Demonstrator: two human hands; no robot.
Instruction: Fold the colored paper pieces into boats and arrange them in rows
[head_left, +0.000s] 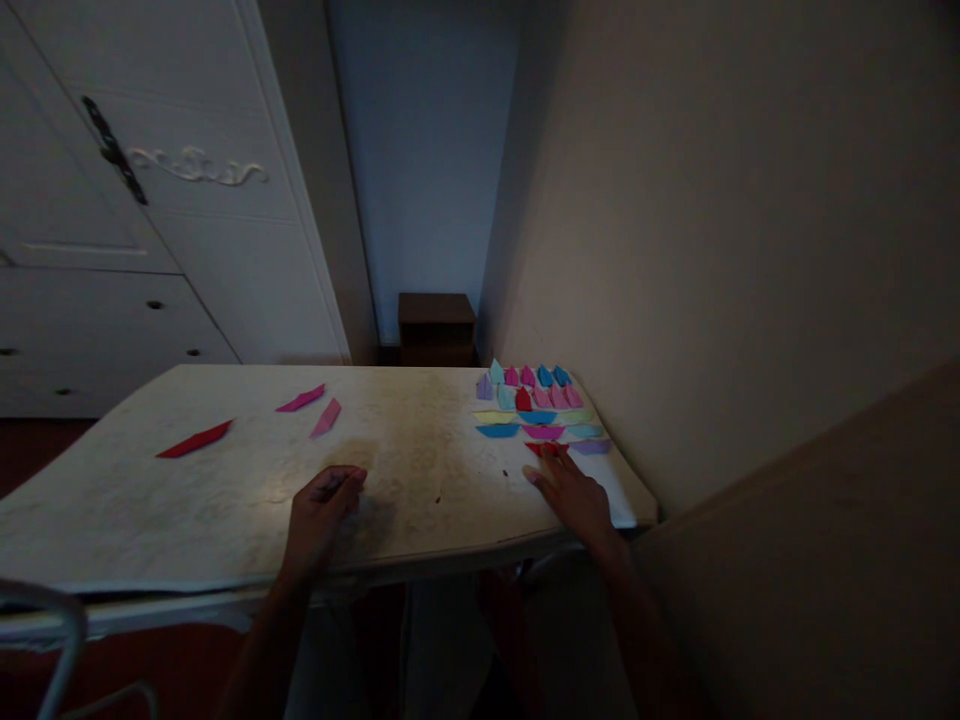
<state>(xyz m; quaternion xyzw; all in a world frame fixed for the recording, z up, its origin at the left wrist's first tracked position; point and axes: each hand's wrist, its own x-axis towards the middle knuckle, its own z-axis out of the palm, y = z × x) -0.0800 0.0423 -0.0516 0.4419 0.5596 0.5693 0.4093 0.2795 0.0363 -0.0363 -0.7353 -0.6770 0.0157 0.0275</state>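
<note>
My right hand [576, 495] reaches to the right side of the table, thumb spread away and fingertips resting on a red folded paper strip [535, 447]. Right beside that strip lies a purple folded paper [591, 447]. Beyond are rows of folded papers, among them a magenta one [543, 432], a blue one [498, 431] and a small red pointed one [523, 399]. My left hand [324, 510] hovers near the table's front middle, fingers curled in, nothing visible in them. Farther left lie a long red folded strip [196, 440], a magenta strip [301, 398] and a pink strip [325, 418].
The pale table [420, 450] meets a wall [675, 250] on its right. A white cabinet [187, 220] stands behind at left, a small brown shelf unit [436, 310] at the back. A metal chair frame [71, 620] is at lower left. Two dark specks mark the tabletop.
</note>
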